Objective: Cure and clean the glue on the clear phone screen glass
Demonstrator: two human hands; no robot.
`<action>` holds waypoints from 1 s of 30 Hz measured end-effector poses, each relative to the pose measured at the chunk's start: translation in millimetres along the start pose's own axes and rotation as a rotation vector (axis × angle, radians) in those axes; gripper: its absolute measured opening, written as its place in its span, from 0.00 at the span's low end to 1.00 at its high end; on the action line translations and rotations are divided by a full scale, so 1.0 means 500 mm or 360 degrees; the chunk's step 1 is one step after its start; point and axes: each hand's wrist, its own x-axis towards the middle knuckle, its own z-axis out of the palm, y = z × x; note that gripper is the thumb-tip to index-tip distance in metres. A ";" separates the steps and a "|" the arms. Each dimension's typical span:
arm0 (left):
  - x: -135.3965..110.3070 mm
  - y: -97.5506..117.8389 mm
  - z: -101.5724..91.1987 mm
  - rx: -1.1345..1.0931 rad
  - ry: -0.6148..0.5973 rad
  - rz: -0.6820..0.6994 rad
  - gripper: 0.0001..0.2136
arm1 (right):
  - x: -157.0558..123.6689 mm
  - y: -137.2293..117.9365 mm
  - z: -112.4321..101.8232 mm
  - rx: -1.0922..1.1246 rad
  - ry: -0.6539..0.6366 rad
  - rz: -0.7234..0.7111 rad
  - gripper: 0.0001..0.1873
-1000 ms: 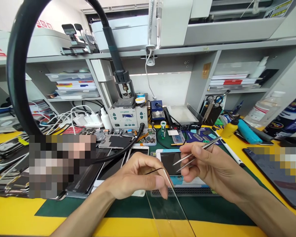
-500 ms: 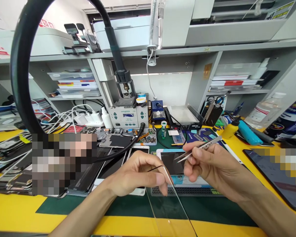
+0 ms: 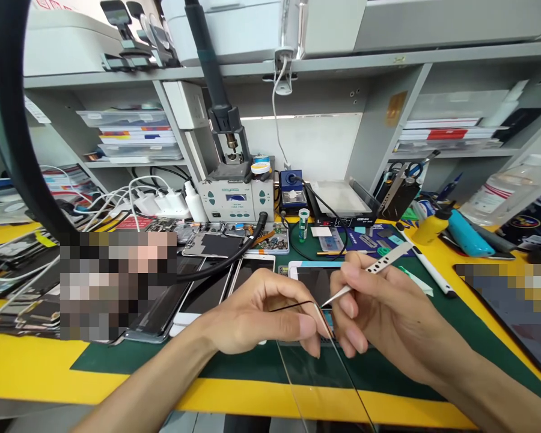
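My left hand [image 3: 261,316] pinches the top edge of a thin clear glass panel [image 3: 318,376] with a black rim, which runs down toward me over the mat. My right hand [image 3: 379,313] grips metal tweezers [image 3: 369,273]; their closed tips touch the panel's top corner beside my left thumb. Behind both hands a phone with a dark screen [image 3: 313,279] lies flat on the green cutting mat [image 3: 117,361].
A hot-air rework station [image 3: 234,201] with a black hose stands at the back. More phones [image 3: 252,264] and screens lie to the left. A parts tray [image 3: 270,240], yellow bottle [image 3: 433,227], blue tool [image 3: 469,236] and dark tablet [image 3: 518,319] crowd the yellow table [image 3: 22,373].
The tweezers came down and left until their tips met the panel's top corner. Both hands moved a little closer together, and the camera tilted downward.
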 end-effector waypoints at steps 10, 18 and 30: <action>0.000 -0.008 -0.003 -0.0077 -0.0054 0.0016 0.09 | 0.001 -0.004 0.002 -0.0035 -0.0016 0.0049 0.17; 0.000 -0.006 0.000 -0.0100 -0.0045 0.0032 0.09 | 0.003 -0.003 0.002 -0.0051 -0.0035 0.0054 0.17; 0.005 -0.009 -0.002 -0.0081 -0.0047 0.0046 0.09 | 0.003 0.003 0.001 0.0037 -0.0047 -0.0003 0.15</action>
